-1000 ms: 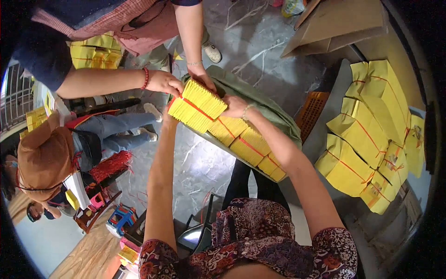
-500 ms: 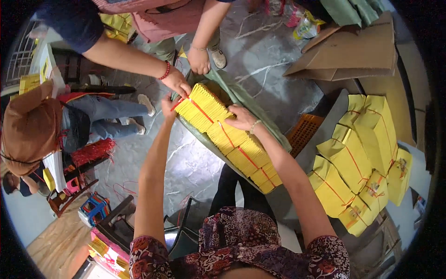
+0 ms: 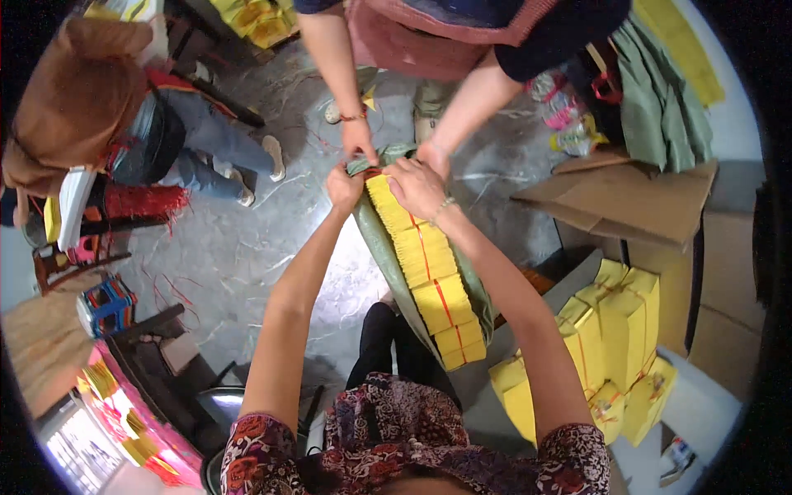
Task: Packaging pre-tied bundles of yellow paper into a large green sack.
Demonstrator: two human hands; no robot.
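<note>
A long green woven sack [image 3: 377,239] lies beneath and around a row of yellow paper bundles [image 3: 433,268] tied with red string. My left hand [image 3: 344,186] is closed on the sack's edge at the far left corner. My right hand [image 3: 419,190] is closed at the far end, over the last bundle; its fingertips are bunched at the sack's mouth, partly hidden. Opposite me, a co-worker's two hands [image 3: 357,139] hold the same end of the sack, close to mine.
More tied yellow bundles [image 3: 594,330] are stacked at the right. Flattened cardboard [image 3: 635,194] and green sacks [image 3: 660,91] stand at the far right. Another person in a brown top [image 3: 82,99] is at the left, beside red stringy material [image 3: 148,202]. A dark bench [image 3: 140,396] stands lower left.
The sack with its bundles has turned more lengthwise to me. My right hand has moved from the bundles' side to the far end. The co-worker has shifted right, hands now beside mine.
</note>
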